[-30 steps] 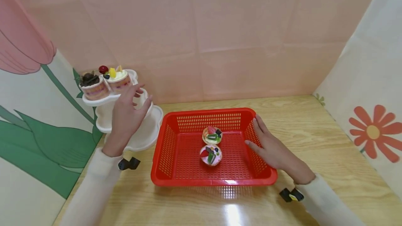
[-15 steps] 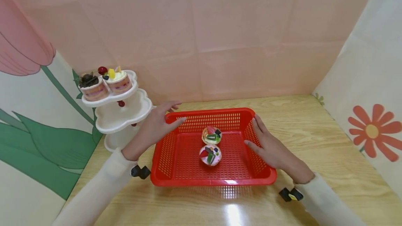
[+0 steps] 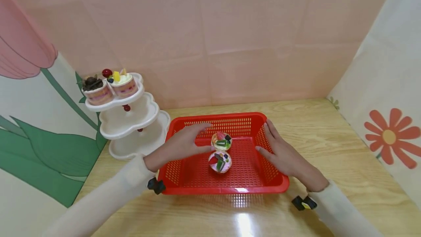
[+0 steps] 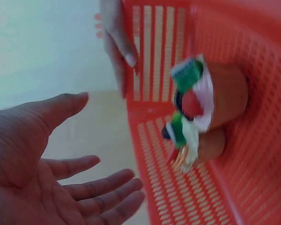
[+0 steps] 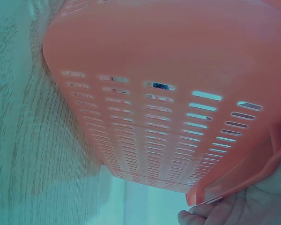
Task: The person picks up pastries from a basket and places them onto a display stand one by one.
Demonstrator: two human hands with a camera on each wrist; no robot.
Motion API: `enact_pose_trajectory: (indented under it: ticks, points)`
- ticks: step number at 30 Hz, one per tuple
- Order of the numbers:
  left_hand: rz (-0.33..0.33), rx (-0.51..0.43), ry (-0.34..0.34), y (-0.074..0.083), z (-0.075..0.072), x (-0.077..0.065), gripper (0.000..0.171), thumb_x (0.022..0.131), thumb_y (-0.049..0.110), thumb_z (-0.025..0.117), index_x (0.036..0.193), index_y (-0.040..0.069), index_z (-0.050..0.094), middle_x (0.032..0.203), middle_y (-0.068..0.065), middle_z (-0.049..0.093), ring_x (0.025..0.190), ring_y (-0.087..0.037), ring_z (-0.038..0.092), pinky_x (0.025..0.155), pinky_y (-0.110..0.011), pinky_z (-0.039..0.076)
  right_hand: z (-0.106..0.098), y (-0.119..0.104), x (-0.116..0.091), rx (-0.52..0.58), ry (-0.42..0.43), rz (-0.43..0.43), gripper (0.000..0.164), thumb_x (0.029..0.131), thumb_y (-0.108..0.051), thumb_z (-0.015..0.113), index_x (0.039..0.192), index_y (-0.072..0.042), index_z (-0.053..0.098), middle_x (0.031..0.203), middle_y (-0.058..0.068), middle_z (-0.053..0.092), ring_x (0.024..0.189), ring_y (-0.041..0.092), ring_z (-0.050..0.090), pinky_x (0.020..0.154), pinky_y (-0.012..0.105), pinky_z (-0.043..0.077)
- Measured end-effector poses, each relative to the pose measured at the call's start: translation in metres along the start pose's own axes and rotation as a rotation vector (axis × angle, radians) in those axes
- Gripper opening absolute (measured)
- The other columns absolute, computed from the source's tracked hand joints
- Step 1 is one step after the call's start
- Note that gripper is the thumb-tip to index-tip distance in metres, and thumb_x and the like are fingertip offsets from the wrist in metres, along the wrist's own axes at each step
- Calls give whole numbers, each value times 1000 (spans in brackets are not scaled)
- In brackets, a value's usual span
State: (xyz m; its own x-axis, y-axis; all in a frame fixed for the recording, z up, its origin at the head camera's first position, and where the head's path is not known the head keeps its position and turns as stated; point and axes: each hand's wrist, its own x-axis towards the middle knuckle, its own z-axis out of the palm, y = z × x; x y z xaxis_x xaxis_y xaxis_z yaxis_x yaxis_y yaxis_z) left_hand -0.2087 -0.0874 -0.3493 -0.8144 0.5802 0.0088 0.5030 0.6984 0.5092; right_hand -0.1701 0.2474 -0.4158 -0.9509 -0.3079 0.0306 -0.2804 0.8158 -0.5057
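Over the left half of a red plastic basket [image 3: 230, 190], my left hand [image 3: 182, 143] reaches with fingers spread and nothing held. Its thumb and fingertips come up beside two fruit-topped cupcakes on the basket floor: a cream-topped one [image 3: 221, 143] behind, a pink-topped one [image 3: 219, 164] in front. The left wrist view shows a gap between that hand [image 4: 23, 173] and the pink-topped cupcake [image 4: 229, 93]. My right hand [image 3: 281, 154] rests along the basket's right rim, fingers extended outside and thumb over the inner side. In the right wrist view its fingertips show below the rim.
A white three-tier stand [image 3: 131, 121] stands at the left. Its top tier carries a chocolate-topped cake cup [image 3: 98, 96] and a fruit-topped cake cup [image 3: 126, 89]. A pink cloth backdrop [image 3: 263, 46] rises behind the wooden table [image 3: 312, 123].
My left hand has moved right from the stand, across the basket's left rim, to beside the cupcakes. The right hand stays at the right rim.
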Motion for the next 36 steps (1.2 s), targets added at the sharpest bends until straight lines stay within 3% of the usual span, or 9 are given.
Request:
enact_pose_trajectory:
  ticks: [5, 13, 20, 28, 34, 36]
  points:
    - [3, -38, -124, 1, 12, 4, 74, 85, 43, 82, 147, 15, 51, 136, -4, 62, 120, -20, 58, 99, -40, 51, -1, -2, 0, 0, -5, 4, 88, 104, -43, 54, 160, 2, 3, 168, 18, -11, 148, 51, 20, 102, 63, 42]
    - [-10, 52, -180, 8, 26, 4, 86, 82, 45, 85, 150, 9, 47, 144, -8, 57, 130, -24, 55, 106, -44, 47, -1, -2, 1, -3, 0, 0, 88, 104, -43, 54, 160, 3, 3, 168, 18, -11, 147, 51, 21, 103, 63, 41]
    - [-76, 92, -212, 13, 32, 7, 84, 78, 51, 86, 145, 14, 52, 128, -2, 64, 110, -15, 60, 91, -35, 55, 0, -1, 1, 3, -4, 1, 89, 104, -46, 52, 160, 2, 2, 168, 15, -13, 148, 51, 19, 105, 64, 39]
    - [-73, 155, -282, 15, 32, 10, 69, 76, 52, 86, 127, 12, 62, 105, 0, 67, 87, -12, 58, 75, -26, 53, 0, -1, 0, 4, -5, 5, 89, 104, -47, 52, 160, 2, 2, 168, 14, -14, 148, 51, 19, 104, 64, 40]
    - [-66, 197, -349, 14, 33, 13, 71, 78, 49, 86, 136, 17, 60, 116, 1, 69, 97, -12, 58, 93, -32, 51, 0, -1, 1, 0, -1, 4, 88, 104, -43, 53, 160, 2, 2, 168, 15, -13, 148, 50, 18, 105, 63, 39]
    - [-73, 189, -367, 15, 34, 15, 67, 78, 48, 86, 132, 18, 62, 115, 2, 69, 96, -11, 58, 93, -31, 50, -1, -1, 1, 0, -2, 2, 87, 105, -42, 53, 159, 3, 2, 168, 15, -14, 149, 50, 17, 106, 63, 38]
